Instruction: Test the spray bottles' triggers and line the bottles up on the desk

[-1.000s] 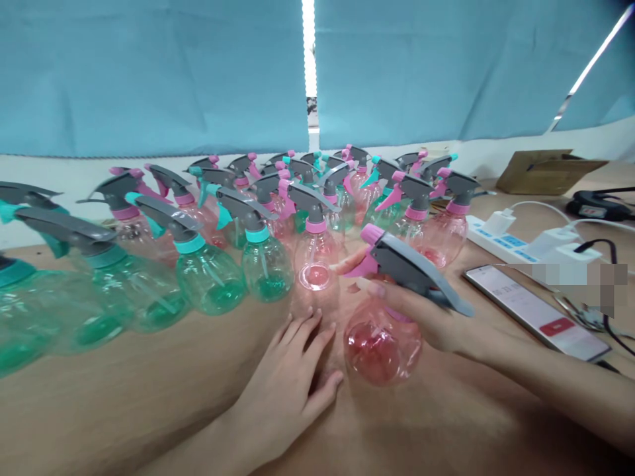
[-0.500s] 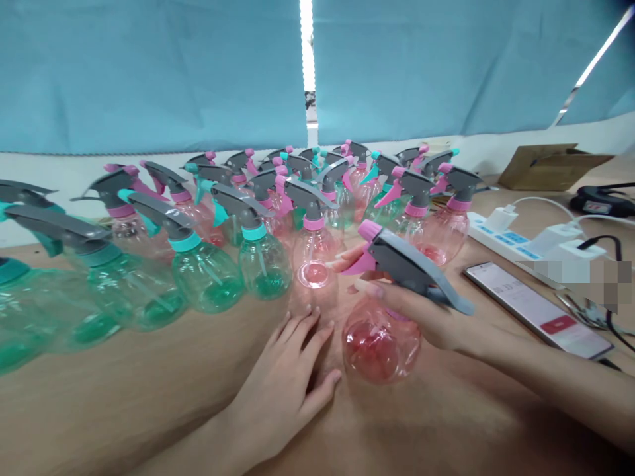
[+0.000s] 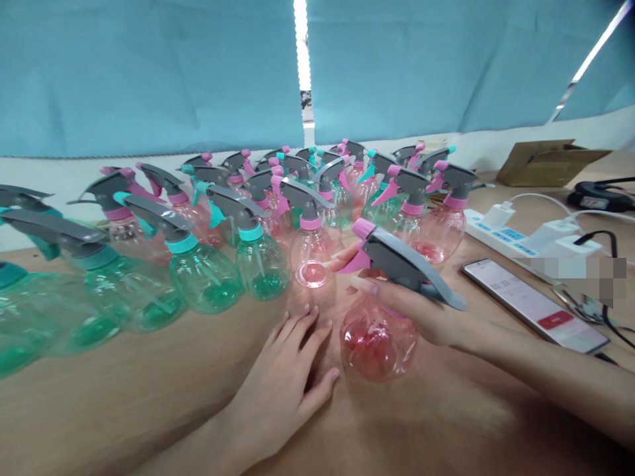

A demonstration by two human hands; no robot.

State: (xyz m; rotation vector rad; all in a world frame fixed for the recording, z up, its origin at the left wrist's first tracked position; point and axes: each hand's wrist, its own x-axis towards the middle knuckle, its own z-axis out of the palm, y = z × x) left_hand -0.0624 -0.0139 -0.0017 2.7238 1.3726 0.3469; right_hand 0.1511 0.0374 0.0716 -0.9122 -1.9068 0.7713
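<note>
My right hand (image 3: 421, 307) is wrapped round the neck of a pink spray bottle (image 3: 378, 344) with a grey head and a pink trigger. The bottle is upright, its nozzle pointing left and away, and one finger reaches out by the trigger. Flat on the wooden table (image 3: 163, 403) lies my left hand (image 3: 285, 370), fingers apart, holding nothing. Just beyond its fingertips stands another pink spray bottle (image 3: 311, 254), and a green spray bottle (image 3: 262, 268) is beside that one.
Several more green and pink spray bottles stand in rows at the left and back. On the right lie a phone (image 3: 536, 304) with a lit screen and a white power strip (image 3: 489, 235) with plugs and cables. Behind them is an open cardboard box (image 3: 546, 165).
The view has shifted very slightly. Both hands and the held pink spray bottle keep nearly the same places, with no other visible difference.
</note>
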